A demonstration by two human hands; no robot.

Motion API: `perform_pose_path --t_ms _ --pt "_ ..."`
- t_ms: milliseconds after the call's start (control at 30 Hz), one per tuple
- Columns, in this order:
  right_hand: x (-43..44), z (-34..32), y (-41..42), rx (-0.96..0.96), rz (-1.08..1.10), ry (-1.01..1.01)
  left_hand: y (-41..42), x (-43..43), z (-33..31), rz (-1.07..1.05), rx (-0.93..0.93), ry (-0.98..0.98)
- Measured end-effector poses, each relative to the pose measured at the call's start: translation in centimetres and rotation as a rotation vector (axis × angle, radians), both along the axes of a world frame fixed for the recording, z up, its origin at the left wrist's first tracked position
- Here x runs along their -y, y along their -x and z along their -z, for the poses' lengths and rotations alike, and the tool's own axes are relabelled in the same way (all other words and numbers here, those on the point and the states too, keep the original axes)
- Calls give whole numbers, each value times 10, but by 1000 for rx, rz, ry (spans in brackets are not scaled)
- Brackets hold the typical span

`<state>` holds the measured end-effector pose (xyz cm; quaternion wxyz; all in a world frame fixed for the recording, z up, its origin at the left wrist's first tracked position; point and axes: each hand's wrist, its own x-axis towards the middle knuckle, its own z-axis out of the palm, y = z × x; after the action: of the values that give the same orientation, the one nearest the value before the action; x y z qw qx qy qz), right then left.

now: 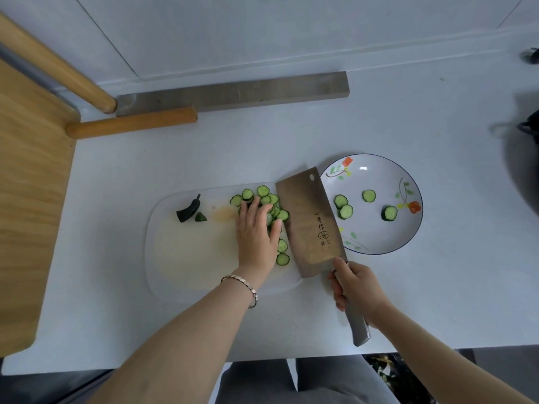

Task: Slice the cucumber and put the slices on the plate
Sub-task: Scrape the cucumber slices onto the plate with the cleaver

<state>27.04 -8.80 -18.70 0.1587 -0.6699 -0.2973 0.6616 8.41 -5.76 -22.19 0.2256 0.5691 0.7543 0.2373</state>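
Note:
Several cucumber slices (264,191) lie in a heap on the white cutting board (186,258). My left hand (258,234) rests flat on the heap, fingers straight, pressing slices toward the cleaver (309,220). The cleaver's broad blade lies tilted at the board's right edge, against the slices. My right hand (354,290) grips its steel handle. To the right stands the flowered plate (379,170) with several slices (345,207) on it. The dark cucumber end (189,211) and a small green piece (200,217) lie at the board's left.
A wooden chair (29,170) stands at the table's left, its legs (131,122) reaching over the tabletop. A grey metal bar (233,93) lies at the back. A dark object (525,158) sits at the far right edge. The table's front edge runs just below my arms.

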Motion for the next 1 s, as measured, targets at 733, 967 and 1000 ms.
perform_pose_path --t_ms 733,967,1000 --pt "7 -33 5 -101 89 -13 -51 -21 -24 33 89 -194" --pt "-12 -60 -51 31 183 -146 -119 -58 -44 157 187 -219" --pt "-13 -61 -58 72 175 -163 -127 -62 -43 174 207 -188"
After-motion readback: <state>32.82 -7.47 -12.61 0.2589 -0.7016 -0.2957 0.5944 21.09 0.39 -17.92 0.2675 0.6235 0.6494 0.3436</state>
